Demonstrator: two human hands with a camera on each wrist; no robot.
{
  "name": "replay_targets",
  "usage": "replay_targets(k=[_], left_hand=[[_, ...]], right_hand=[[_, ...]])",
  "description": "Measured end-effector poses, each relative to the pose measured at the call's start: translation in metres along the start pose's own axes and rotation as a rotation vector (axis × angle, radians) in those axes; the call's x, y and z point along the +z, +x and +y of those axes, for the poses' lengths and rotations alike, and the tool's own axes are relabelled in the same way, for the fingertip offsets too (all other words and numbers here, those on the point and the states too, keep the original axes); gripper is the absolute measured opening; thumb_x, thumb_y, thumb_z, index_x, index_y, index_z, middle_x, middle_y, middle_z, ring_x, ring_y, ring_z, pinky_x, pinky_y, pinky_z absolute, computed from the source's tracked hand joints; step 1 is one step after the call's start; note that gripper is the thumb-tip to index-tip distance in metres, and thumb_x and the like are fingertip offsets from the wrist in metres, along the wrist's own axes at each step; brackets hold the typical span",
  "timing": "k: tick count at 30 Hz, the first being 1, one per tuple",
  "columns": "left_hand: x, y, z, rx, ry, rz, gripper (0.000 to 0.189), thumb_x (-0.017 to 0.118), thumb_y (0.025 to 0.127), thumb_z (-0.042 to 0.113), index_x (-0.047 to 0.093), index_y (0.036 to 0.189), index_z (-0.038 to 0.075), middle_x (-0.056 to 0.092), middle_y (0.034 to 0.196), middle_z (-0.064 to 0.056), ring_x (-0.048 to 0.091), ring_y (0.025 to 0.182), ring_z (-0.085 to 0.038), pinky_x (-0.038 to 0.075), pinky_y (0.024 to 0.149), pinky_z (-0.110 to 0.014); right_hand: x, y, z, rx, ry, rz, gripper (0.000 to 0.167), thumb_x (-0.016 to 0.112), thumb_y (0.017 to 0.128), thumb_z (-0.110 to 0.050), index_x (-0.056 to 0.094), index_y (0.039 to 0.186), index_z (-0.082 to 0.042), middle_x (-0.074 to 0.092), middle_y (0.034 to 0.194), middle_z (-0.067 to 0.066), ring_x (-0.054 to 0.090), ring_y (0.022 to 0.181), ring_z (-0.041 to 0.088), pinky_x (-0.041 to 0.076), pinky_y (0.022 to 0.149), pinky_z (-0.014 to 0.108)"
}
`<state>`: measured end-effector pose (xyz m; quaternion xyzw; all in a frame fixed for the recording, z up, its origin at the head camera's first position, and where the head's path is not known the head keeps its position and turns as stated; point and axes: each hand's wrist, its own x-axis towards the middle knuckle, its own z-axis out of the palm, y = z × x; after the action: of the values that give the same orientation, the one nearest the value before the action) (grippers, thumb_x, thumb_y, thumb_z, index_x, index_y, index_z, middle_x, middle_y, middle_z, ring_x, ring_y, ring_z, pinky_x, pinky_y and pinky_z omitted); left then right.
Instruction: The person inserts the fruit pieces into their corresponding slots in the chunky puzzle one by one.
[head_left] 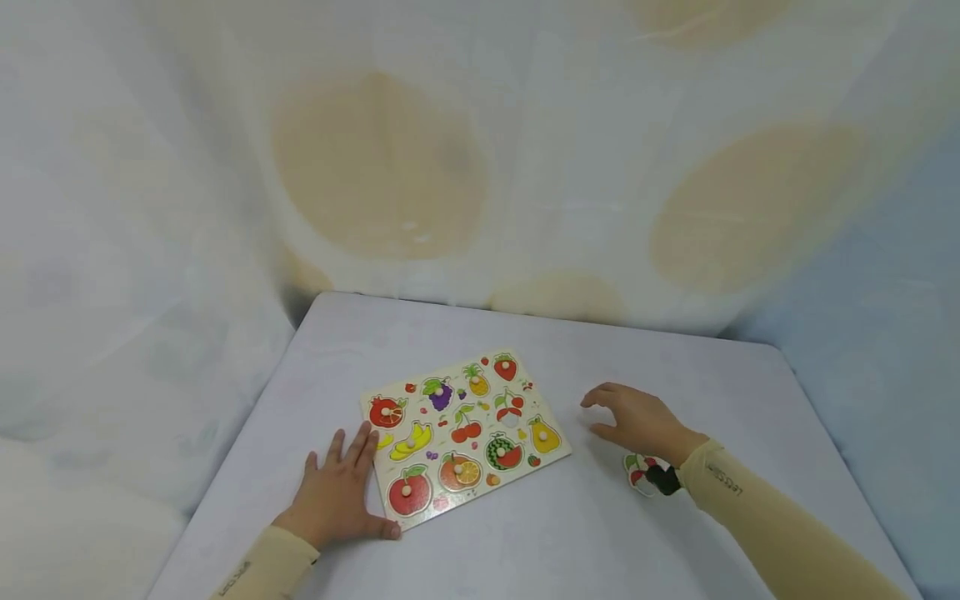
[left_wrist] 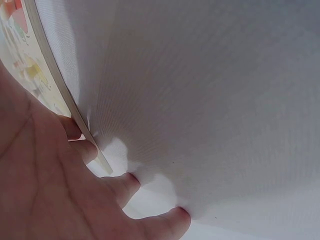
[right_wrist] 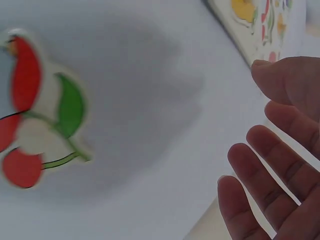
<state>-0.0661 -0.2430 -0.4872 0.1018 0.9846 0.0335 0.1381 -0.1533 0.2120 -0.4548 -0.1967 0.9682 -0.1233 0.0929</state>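
Note:
A wooden fruit puzzle board [head_left: 480, 454] lies tilted on the table, with knobbed pieces such as an apple, bananas, grapes and a pear. My left hand [head_left: 337, 492] rests at the board's left edge, fingers spread and thumb at its near corner. In the left wrist view, fingertips [left_wrist: 182, 216] press on the cloth and other fingers touch the board's side. My right hand [head_left: 641, 421] hovers right of the board, fingers loosely bent and holding nothing. Below its wrist lies a loose puzzle piece [right_wrist: 71, 105] with red fruit and a green leaf, partly hidden in the head view.
White cloth covers the table [head_left: 517, 550]. Behind it hangs a pale curtain [head_left: 570, 208] with large tan spots, and similar fabric closes in both sides. A small black object [head_left: 663, 479] sits under the right wrist, overlapping the loose piece in the head view.

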Motion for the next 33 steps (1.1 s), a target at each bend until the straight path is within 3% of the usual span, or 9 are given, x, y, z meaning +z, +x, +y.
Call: replay_targets(k=[10, 15, 21, 26, 33], left_hand=[[-0.003, -0.002, 0.001, -0.007, 0.006, -0.013, 0.146, 0.069, 0.048, 0.091, 0.026, 0.157, 0.004, 0.018, 0.164, -0.015, 0.016, 0.143, -0.054, 0.019, 0.1, -0.081], [-0.004, -0.004, 0.002, -0.006, -0.005, -0.009, 0.145, 0.07, 0.048, 0.089, 0.026, 0.157, 0.003, 0.019, 0.164, -0.015, 0.017, 0.142, -0.054, 0.02, 0.099, -0.081], [-0.005, -0.004, 0.003, -0.004, -0.003, -0.009, 0.145, 0.07, 0.049, 0.089, 0.027, 0.157, 0.003, 0.019, 0.164, -0.016, 0.017, 0.142, -0.054, 0.02, 0.099, -0.081], [-0.004, -0.002, 0.002, -0.009, -0.003, -0.016, 0.145, 0.069, 0.049, 0.09, 0.026, 0.157, 0.004, 0.017, 0.164, -0.015, 0.015, 0.143, -0.054, 0.018, 0.1, -0.081], [-0.005, -0.003, 0.003, -0.008, 0.002, -0.013, 0.145, 0.07, 0.049, 0.089, 0.027, 0.157, 0.004, 0.018, 0.164, -0.015, 0.016, 0.143, -0.054, 0.018, 0.1, -0.08]], right_hand=[[0.019, -0.038, 0.022, 0.055, 0.024, -0.017, 0.036, 0.081, 0.085, -0.026, 0.069, 0.117, -0.017, 0.063, 0.126, 0.004, 0.063, 0.111, 0.026, 0.055, 0.088, 0.047], [0.024, -0.054, 0.027, 0.076, 0.038, -0.009, 0.044, 0.085, 0.079, -0.031, 0.069, 0.117, -0.016, 0.062, 0.125, 0.004, 0.064, 0.1, 0.023, 0.056, 0.081, 0.046], [0.03, -0.07, 0.036, 0.085, 0.011, 0.008, 0.048, 0.087, 0.076, -0.034, 0.069, 0.117, -0.018, 0.061, 0.126, 0.005, 0.061, 0.103, 0.021, 0.055, 0.08, 0.043], [0.032, -0.078, 0.04, 0.12, 0.02, -0.009, 0.053, 0.088, 0.073, -0.034, 0.069, 0.119, -0.017, 0.059, 0.13, 0.006, 0.06, 0.098, 0.019, 0.055, 0.072, 0.037], [0.037, -0.085, 0.042, 0.061, 0.016, 0.034, 0.05, 0.089, 0.072, -0.033, 0.071, 0.115, -0.016, 0.06, 0.128, 0.005, 0.062, 0.107, 0.024, 0.056, 0.081, 0.041]])
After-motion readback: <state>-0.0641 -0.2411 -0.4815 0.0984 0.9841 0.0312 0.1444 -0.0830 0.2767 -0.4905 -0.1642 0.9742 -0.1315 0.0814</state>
